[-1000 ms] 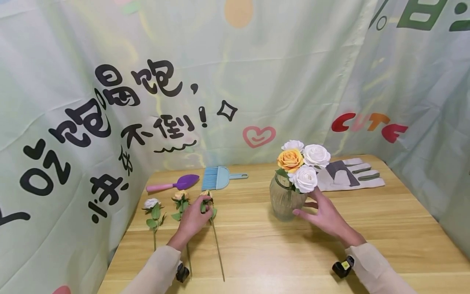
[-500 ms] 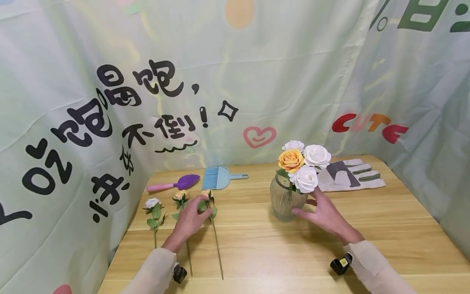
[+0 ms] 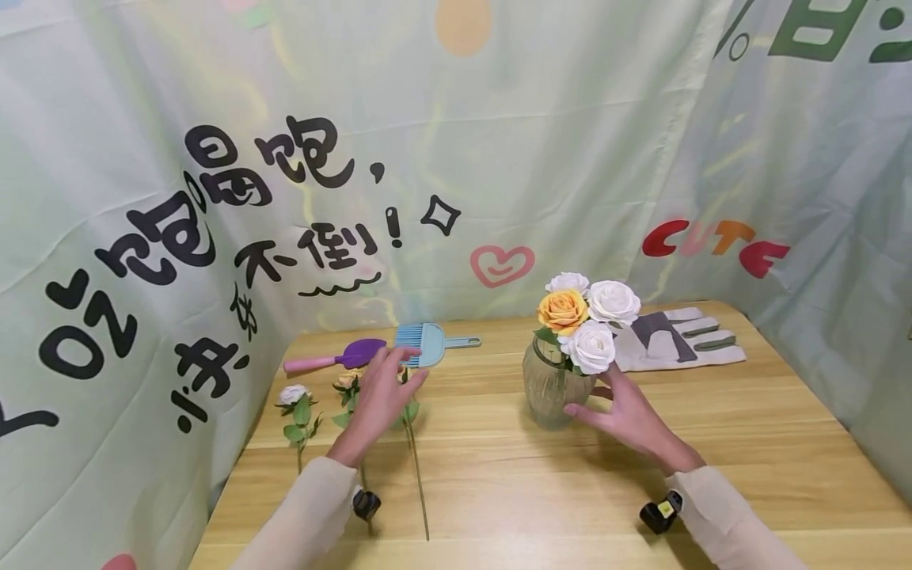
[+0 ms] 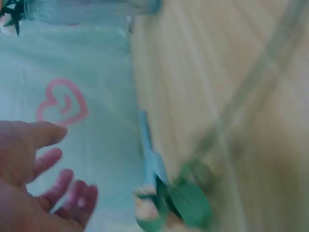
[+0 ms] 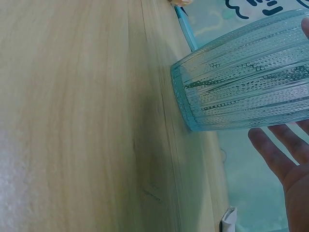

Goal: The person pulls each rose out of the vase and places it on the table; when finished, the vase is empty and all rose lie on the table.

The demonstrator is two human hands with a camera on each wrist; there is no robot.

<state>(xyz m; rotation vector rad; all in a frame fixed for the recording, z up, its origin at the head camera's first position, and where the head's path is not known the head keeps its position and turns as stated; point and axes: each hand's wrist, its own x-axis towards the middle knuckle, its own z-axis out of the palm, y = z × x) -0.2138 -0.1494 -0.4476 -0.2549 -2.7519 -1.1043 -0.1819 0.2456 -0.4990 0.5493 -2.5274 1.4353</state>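
Note:
My left hand (image 3: 381, 400) hovers over two cream roses with its fingers loosely spread and nothing between them. Below it lies the right-hand rose, its stem (image 3: 419, 475) pointing toward me and its bloom mostly hidden by the hand; its leaves (image 4: 193, 200) show blurred in the left wrist view. The other cream rose (image 3: 347, 380) and a white rose (image 3: 292, 394) lie to the left. My right hand (image 3: 634, 423) holds the right side of a ribbed glass vase (image 3: 552, 396), thumb in front and fingers behind. The upright vase bears an orange rose (image 3: 563, 311) and several white roses (image 3: 591, 347).
Behind the loose roses lie a purple trowel with a pink handle (image 3: 309, 364) and a blue brush with dustpan (image 3: 432, 346). A grey and white work glove (image 3: 684, 340) rests behind the vase. A printed cloth (image 3: 570, 158) hangs around the wooden table (image 3: 513, 491).
My left hand has left the right-hand cream rose, moving up and away from me as its fingers spread. The right hand and the vase stay in place.

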